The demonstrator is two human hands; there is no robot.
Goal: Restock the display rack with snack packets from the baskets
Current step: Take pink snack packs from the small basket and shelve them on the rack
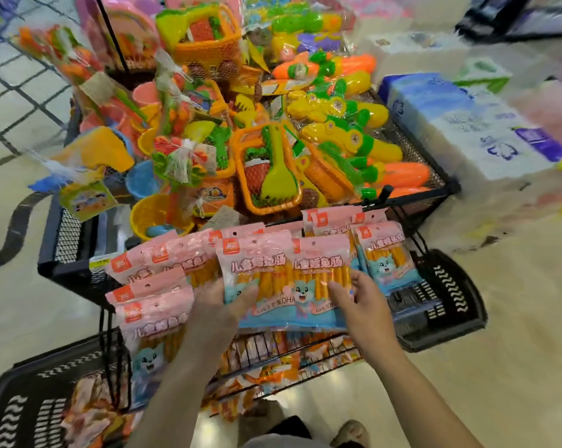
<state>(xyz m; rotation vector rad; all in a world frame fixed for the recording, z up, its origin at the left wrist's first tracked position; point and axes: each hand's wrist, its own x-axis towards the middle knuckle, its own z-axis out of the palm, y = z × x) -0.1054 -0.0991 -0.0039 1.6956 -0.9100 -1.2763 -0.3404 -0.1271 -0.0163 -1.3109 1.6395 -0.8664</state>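
Pink and blue snack packets of orange sausage sticks hang in rows on a black wire display rack [292, 360] at the centre bottom. My left hand [218, 315] grips the lower left of one front packet [257, 279], thumb over its face. My right hand [360, 305] pinches the right edge of the neighbouring packet [321, 279]. More of the same packets hang at the left [150, 315] and right [383, 253]. A black basket [30, 402] at bottom left holds several packets. Another black basket [447, 302] sits at the right.
Behind the rack stands a black mesh bin [412, 202] piled with beach toys and yellow and orange water guns. White and blue tissue packs [460, 124] are stacked at the right. My shoes [350, 431] are on the cream floor below the rack.
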